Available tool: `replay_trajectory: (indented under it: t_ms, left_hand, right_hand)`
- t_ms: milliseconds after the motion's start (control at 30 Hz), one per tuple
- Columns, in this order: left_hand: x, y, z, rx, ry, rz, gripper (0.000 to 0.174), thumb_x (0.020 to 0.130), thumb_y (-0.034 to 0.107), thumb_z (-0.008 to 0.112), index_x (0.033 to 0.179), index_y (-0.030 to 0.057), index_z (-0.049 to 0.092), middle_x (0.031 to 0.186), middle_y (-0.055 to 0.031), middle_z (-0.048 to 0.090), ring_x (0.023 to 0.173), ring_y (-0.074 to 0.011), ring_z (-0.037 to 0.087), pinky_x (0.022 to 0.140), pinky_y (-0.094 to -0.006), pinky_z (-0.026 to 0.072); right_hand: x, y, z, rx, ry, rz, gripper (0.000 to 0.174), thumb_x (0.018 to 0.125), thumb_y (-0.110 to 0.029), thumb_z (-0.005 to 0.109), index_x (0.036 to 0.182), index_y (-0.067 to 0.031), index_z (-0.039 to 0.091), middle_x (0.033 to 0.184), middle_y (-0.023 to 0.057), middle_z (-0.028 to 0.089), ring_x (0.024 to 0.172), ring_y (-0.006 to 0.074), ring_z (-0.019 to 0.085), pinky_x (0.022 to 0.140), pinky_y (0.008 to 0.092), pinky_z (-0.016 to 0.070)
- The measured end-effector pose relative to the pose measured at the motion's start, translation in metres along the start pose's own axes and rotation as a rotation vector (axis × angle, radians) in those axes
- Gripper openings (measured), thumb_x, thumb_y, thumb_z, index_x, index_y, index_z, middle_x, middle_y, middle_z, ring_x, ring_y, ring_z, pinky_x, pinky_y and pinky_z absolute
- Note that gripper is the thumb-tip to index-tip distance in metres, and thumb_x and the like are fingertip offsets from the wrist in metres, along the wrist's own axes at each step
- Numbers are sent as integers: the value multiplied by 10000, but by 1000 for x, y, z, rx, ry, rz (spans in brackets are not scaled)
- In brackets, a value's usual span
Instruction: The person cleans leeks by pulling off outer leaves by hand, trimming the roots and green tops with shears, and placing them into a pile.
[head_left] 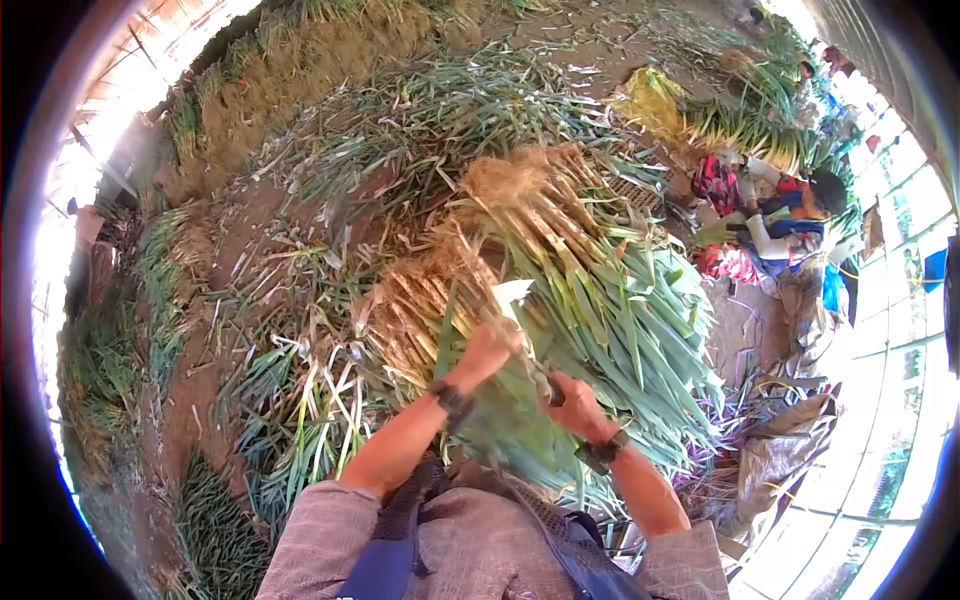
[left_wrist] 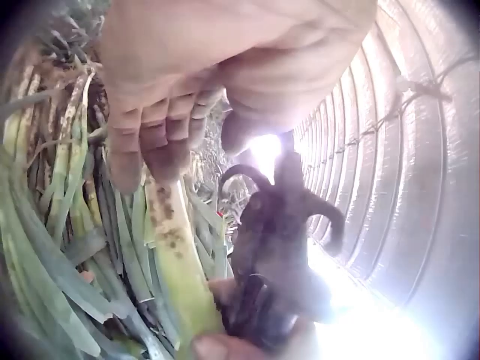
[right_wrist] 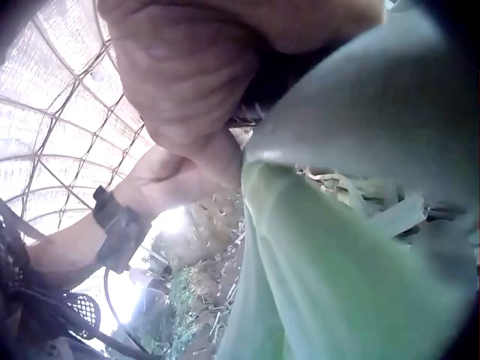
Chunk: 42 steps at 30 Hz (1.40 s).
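Note:
A big heap of leeks (head_left: 600, 300) with pale roots and long green leaves lies on the dirt in front of me. My left hand (head_left: 482, 352) reaches into it; in the left wrist view its fingers (left_wrist: 161, 146) curl round one spotted leek stalk (left_wrist: 176, 255). Just to the right, my right hand (head_left: 572, 402) grips a dark metal tool (left_wrist: 274, 247) close to that stalk. In the right wrist view the right hand (right_wrist: 187, 82) is curled at the top, behind a broad green leaf (right_wrist: 315, 270). The tool's blade is hidden.
Another person (head_left: 775, 215) sits at the right among more leek bundles. Loose leaves and trimmings (head_left: 300, 400) litter the dirt floor on the left. A grey sack (head_left: 790, 450) lies at the right, beside the greenhouse wall (head_left: 900, 200). A yellow bag (head_left: 650, 100) lies farther back.

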<state>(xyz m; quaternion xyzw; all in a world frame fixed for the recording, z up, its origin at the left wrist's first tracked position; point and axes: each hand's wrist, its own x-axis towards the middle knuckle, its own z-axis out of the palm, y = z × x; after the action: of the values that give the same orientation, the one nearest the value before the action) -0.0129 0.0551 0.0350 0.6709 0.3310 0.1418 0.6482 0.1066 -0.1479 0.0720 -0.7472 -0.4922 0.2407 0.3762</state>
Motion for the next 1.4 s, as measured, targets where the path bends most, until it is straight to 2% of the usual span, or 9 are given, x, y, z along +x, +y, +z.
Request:
replay_trajectory:
  t_ms: [100, 200, 367, 533, 600, 833, 967, 1233, 1400]
  left_hand:
    - [0, -6, 15, -69, 65, -111, 355, 831, 353, 722, 856, 19, 605, 835, -104, 659, 761, -188, 633, 641, -326, 494]
    - [-3, -13, 28, 56, 411, -78, 361, 802, 302, 755, 866, -10, 586, 807, -99, 642, 731, -175, 607, 646, -326, 489]
    - [7, -47, 27, 62, 313, -251, 296, 843, 260, 718, 911, -20, 647, 813, -94, 672, 683, -162, 646, 547, -336, 528]
    - [-10, -11, 31, -146, 230, -125, 287, 871, 268, 703, 904, -14, 661, 770, -84, 670, 621, -157, 638, 522, -328, 523]
    - [-12, -4, 28, -101, 202, -107, 271, 884, 256, 698, 936, -8, 665, 737, -48, 663, 580, -114, 615, 482, -286, 490]
    - [-23, 1, 23, 37, 274, -126, 280, 848, 285, 717, 855, 6, 708, 691, -18, 640, 624, -78, 559, 555, -282, 442]
    - [-23, 1, 19, 160, 301, 7, 298, 858, 294, 725, 891, -2, 710, 659, -18, 640, 550, -78, 574, 472, -274, 438]
    - [-38, 18, 19, 255, 339, 123, 347, 833, 355, 736, 887, 12, 728, 651, -21, 638, 562, -94, 555, 529, -291, 451]
    - [-42, 17, 17, 280, 326, -1, 369, 835, 389, 699, 858, 22, 729, 629, -21, 617, 570, -94, 549, 518, -299, 426]
  right_hand:
    - [-14, -1, 0, -44, -36, -43, 203, 843, -245, 678, 890, -58, 614, 679, 150, 590, 609, 345, 583, 565, 423, 468]
    - [-29, -4, 1, -58, -50, -101, 222, 742, -160, 713, 914, -61, 616, 828, 169, 626, 754, 371, 614, 643, 442, 495]
    - [-44, 0, 7, -69, -12, -127, 198, 769, -167, 708, 907, -52, 624, 808, 170, 626, 736, 377, 609, 633, 445, 493]
    - [-57, 10, 16, -20, 11, -95, 181, 799, -186, 699, 904, -54, 636, 756, 164, 613, 704, 373, 610, 608, 445, 491]
    - [-60, 11, 18, -6, 96, 137, 180, 822, -222, 675, 912, -69, 642, 695, 167, 603, 659, 375, 610, 585, 457, 482]
    - [-71, 26, 9, -115, 44, 236, 266, 857, -323, 661, 804, -72, 591, 614, 181, 588, 577, 395, 587, 527, 491, 438]
    - [-59, 22, 4, -230, 31, 143, 286, 858, -341, 654, 820, -65, 591, 620, 182, 599, 578, 406, 585, 523, 498, 449]
    - [-24, 4, -9, -295, -122, 214, 233, 847, -296, 604, 926, -77, 606, 772, 211, 659, 756, 419, 632, 667, 531, 484]
    - [-11, -7, -15, -335, -122, 165, 252, 842, -298, 597, 927, -61, 610, 792, 234, 661, 766, 434, 630, 693, 550, 479]
